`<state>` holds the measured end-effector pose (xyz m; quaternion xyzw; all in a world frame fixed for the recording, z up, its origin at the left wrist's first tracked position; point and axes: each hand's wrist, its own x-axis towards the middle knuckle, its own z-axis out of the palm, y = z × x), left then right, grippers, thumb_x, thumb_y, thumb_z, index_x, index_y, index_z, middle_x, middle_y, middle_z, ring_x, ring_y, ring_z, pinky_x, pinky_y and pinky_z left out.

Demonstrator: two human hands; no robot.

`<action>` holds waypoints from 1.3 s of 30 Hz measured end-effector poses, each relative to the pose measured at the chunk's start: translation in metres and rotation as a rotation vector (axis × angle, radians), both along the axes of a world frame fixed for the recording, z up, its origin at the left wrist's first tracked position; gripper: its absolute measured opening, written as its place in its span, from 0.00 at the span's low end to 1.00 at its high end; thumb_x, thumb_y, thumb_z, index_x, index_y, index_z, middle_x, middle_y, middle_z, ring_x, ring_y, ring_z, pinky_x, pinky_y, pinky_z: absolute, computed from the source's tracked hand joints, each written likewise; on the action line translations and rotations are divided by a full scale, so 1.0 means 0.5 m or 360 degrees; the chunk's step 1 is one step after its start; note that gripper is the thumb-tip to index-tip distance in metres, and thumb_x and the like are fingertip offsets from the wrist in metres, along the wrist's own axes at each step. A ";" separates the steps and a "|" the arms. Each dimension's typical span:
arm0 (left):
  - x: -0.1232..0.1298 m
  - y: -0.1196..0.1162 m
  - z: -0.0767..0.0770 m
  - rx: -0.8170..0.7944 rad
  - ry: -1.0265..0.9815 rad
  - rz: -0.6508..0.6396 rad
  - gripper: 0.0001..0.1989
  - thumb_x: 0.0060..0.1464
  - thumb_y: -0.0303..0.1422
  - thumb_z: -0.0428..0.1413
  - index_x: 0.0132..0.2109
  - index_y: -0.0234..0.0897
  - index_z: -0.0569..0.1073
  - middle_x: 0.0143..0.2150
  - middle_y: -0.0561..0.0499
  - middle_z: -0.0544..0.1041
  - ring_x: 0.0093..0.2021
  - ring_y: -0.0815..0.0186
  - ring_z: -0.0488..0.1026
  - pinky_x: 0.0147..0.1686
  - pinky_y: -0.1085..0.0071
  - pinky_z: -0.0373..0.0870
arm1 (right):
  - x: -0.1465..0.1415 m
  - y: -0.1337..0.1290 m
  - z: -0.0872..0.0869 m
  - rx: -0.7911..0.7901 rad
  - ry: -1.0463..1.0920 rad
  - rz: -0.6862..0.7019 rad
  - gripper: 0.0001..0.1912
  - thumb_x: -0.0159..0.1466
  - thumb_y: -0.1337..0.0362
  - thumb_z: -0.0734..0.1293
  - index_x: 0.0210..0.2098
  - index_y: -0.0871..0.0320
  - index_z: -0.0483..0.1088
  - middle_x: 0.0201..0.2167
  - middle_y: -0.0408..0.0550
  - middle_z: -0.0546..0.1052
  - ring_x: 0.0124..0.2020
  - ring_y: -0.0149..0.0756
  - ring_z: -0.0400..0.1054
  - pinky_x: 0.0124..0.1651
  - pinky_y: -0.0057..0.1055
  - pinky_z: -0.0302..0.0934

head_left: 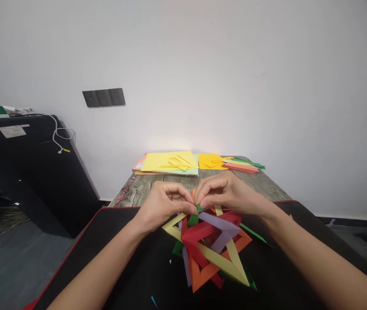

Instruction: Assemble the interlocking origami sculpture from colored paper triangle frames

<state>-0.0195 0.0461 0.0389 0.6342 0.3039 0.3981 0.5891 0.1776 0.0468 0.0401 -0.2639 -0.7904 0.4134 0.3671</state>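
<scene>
A star-like model of interlocked folded paper strips (207,241) in red, yellow, purple, orange and green rests on the black mat (112,258). At its top, my left hand (167,200) pinches a green strip (198,208) between thumb and fingers. My right hand (223,191) pinches the same green piece from the other side, the fingertips of both hands nearly touching. An orange tip shows between the hands. A thin green strip (252,231) sticks out to the right of the model, under my right forearm.
Yellow sheets (152,161) with folded strips on top lie at the wooden table's back, beside an orange-yellow sheet (205,160) and coloured strips (241,168). Small paper scraps (154,301) lie on the mat. A black cabinet (38,172) stands left.
</scene>
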 end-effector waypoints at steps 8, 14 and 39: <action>-0.004 0.003 0.003 -0.0006 0.0049 -0.0021 0.13 0.30 0.26 0.70 0.25 0.31 0.74 0.22 0.53 0.76 0.24 0.71 0.73 0.27 0.76 0.69 | -0.005 -0.003 -0.003 0.0091 0.0029 0.0004 0.05 0.58 0.64 0.72 0.28 0.59 0.78 0.29 0.46 0.79 0.31 0.30 0.71 0.34 0.27 0.65; -0.022 0.008 0.014 0.0216 0.0130 -0.0121 0.13 0.41 0.27 0.67 0.36 0.33 0.76 0.31 0.51 0.77 0.29 0.70 0.74 0.30 0.74 0.69 | 0.024 -0.029 0.017 0.0159 0.0067 -0.0372 0.09 0.55 0.63 0.73 0.37 0.53 0.79 0.36 0.45 0.80 0.36 0.34 0.73 0.37 0.30 0.69; -0.062 0.038 0.029 0.0473 0.0554 -0.0321 0.06 0.50 0.34 0.62 0.35 0.37 0.80 0.36 0.45 0.80 0.37 0.62 0.76 0.32 0.71 0.72 | 0.179 -0.053 -0.245 -0.0049 -0.1106 -0.1384 0.06 0.58 0.65 0.65 0.25 0.56 0.72 0.29 0.50 0.76 0.32 0.43 0.71 0.32 0.31 0.55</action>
